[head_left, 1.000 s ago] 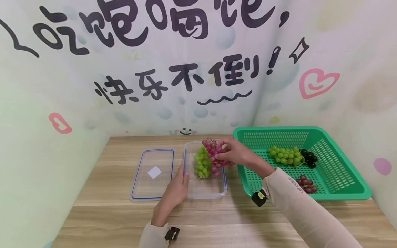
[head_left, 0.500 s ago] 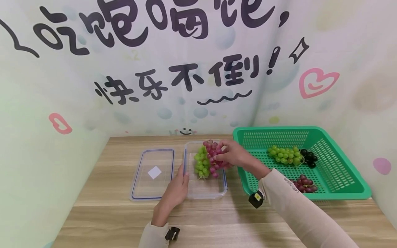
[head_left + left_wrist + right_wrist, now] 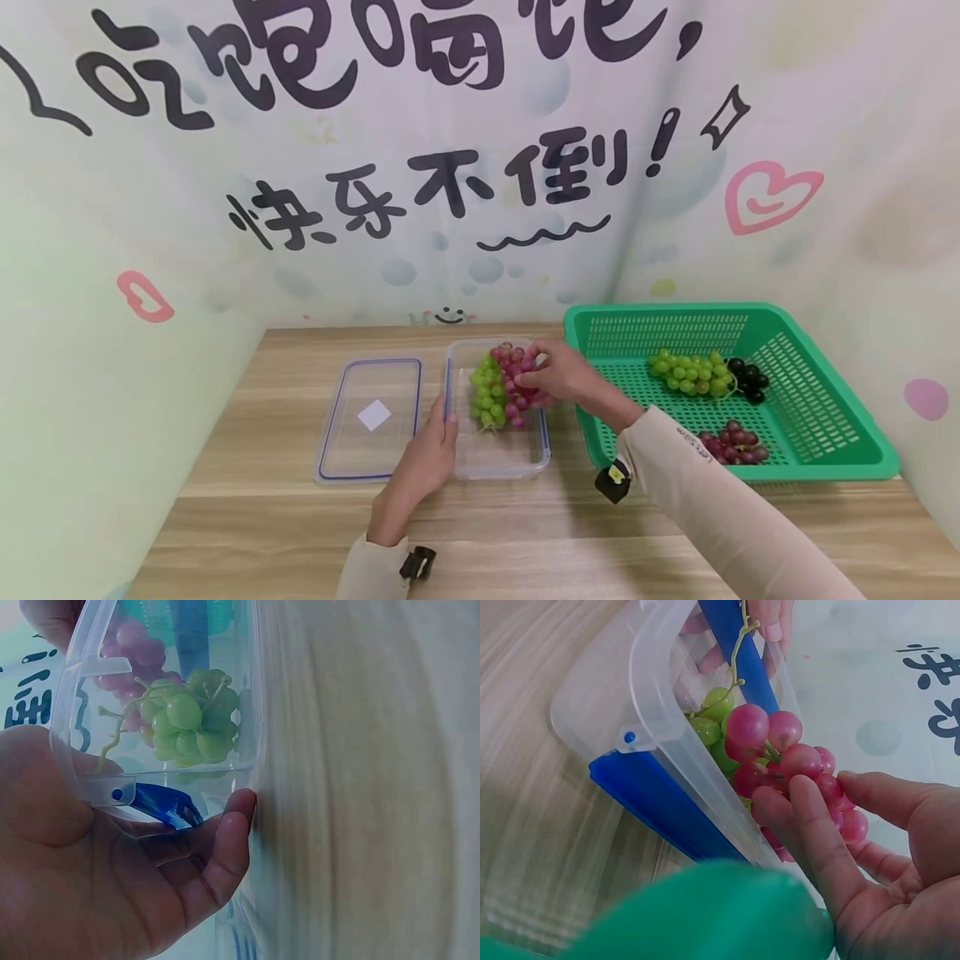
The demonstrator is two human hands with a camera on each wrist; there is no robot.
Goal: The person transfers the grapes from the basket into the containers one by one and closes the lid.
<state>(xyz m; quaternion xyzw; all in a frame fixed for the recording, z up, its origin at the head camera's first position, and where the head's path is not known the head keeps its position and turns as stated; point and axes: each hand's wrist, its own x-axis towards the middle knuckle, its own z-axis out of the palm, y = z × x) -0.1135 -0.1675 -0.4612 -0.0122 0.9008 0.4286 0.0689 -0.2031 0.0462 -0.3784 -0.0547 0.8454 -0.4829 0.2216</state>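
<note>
A clear plastic food container (image 3: 491,462) with blue side clips stands on the table, a bunch of green grapes (image 3: 487,393) lying inside it. My left hand (image 3: 422,458) holds the container's left wall, its fingers curled by the blue clip (image 3: 166,805) in the left wrist view. Between thumb and fingers, my right hand (image 3: 567,375) pinches a bunch of red grapes (image 3: 800,761) at the container's right side. The red bunch sits against the green one; whether it touches the container floor cannot be seen. My right fingers hide part of it.
The container's lid (image 3: 372,450), blue-edged with a white label, lies flat to the left. On the right, a green basket (image 3: 840,400) holds green grapes (image 3: 690,373), black grapes (image 3: 747,381) and red grapes (image 3: 733,443). A printed cloth wall (image 3: 450,275) rises behind the table.
My right hand has shifted slightly, bringing the red grapes lower and closer in over the container beside the green bunch. The left hand keeps its place on the container.
</note>
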